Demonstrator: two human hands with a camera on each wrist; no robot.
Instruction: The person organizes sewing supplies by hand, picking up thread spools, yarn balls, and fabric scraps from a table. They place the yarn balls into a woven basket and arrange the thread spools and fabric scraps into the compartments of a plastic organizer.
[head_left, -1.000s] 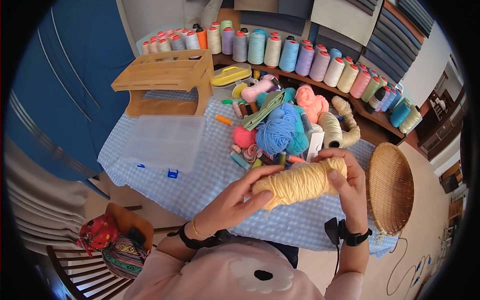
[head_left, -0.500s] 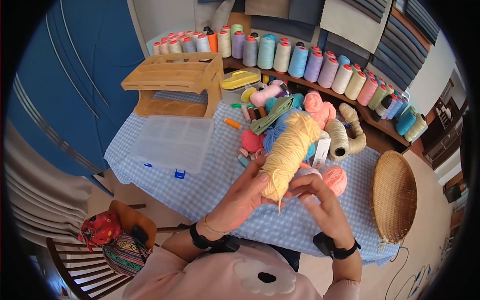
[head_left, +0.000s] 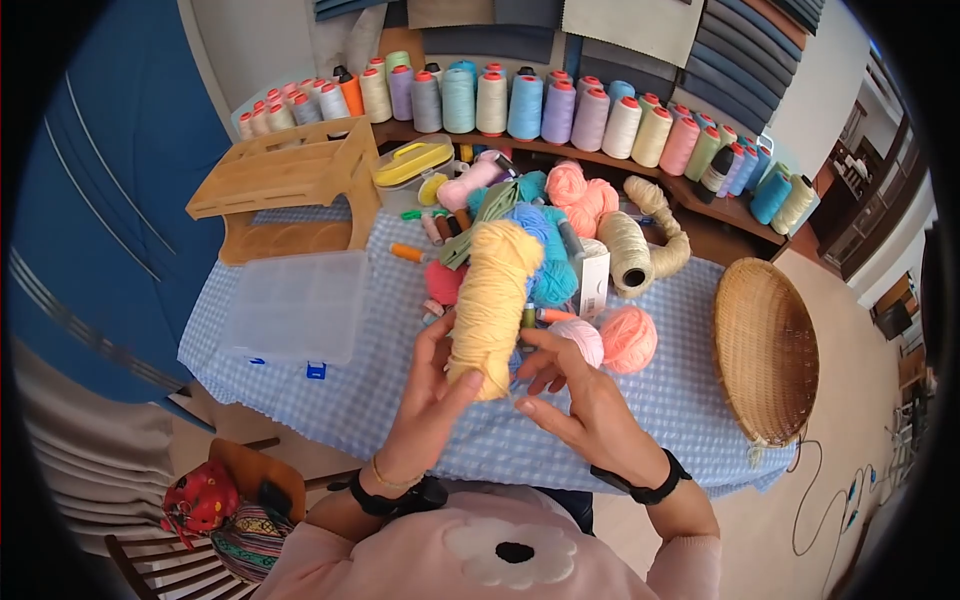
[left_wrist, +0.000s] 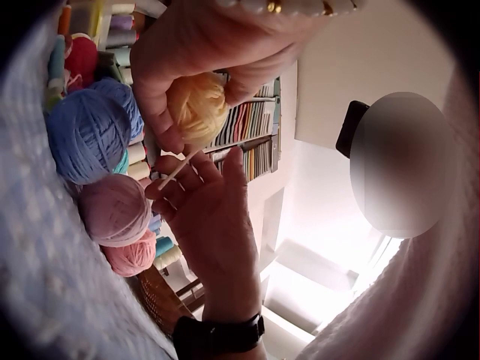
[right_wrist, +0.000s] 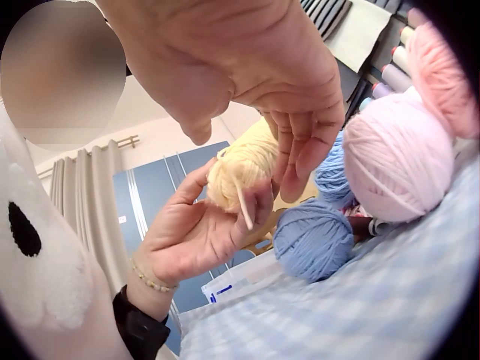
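Observation:
A long skein of yellow yarn (head_left: 492, 300) stands nearly upright above the table, gripped near its lower end by the left hand (head_left: 425, 410). In the right wrist view the left hand (right_wrist: 199, 232) has its fingers round the yellow yarn (right_wrist: 241, 169), and a loose strand hangs from the skein's end. The right hand (head_left: 590, 415) is just right of the skein's lower end, its fingers loosely bent and spread. In the left wrist view the right hand (left_wrist: 214, 217) is below the skein's end (left_wrist: 196, 109), close to the loose strand; contact with it is unclear.
Behind the skein lie blue yarn (right_wrist: 313, 238), pink balls (head_left: 628, 339), folded green cloth (head_left: 480, 225) and small spools. A clear plastic case (head_left: 295, 307) and wooden rack (head_left: 290, 170) are at the left, a wicker basket (head_left: 766, 350) at the right. Thread cones (head_left: 525, 107) line the back shelf.
The yellow skein has turned from sideways to nearly upright. The right hand has let go of it and moved beside its lower end, while the left hand still grips it.

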